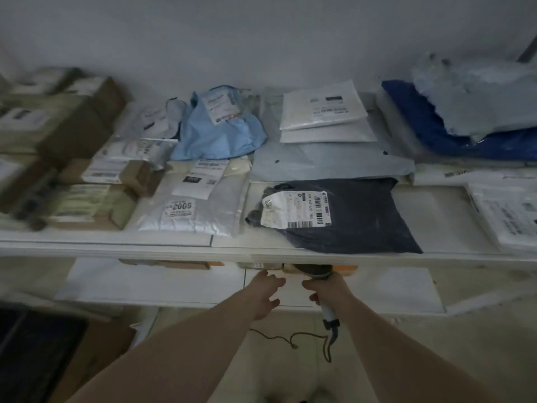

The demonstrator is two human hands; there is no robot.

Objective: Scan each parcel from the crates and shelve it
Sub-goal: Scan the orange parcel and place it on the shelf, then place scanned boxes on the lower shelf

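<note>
- The dark mailer bag (348, 219) lies flat at the front of the upper shelf (116, 248), its white label (293, 209) facing up with the barcodes readable.
- It looks like a soft plastic pouch holding something thin, so it is probably light and floppy. It would likely sag if lifted by one corner.
- The film looks smooth and may slide easily on the shelf. A pinch along the front edge, or a flat palm under the middle, seems the safest way to take it.
- The label's left end is wrinkled over a bunched fold, so pulling the bag taut there would help a scan.
- Around it sit other parcels: a white padded bag (191, 210) just to its left, a pale blue bag (218, 132) behind that, and cardboard boxes (58, 132) at the far left.
- The left hand (266, 295) reaches toward the lower shelf (174, 286) below the bag. Its fingers are spread and loosely bent, and it holds nothing.
- The right hand (331, 289) is wrapped round the handle of the scanner (318, 274), whose dark head points in under the upper shelf edge.
- The scanner's cable (290, 341) trails down toward the floor.
- Neither hand touches the dark bag, which lies above both of them.
</note>
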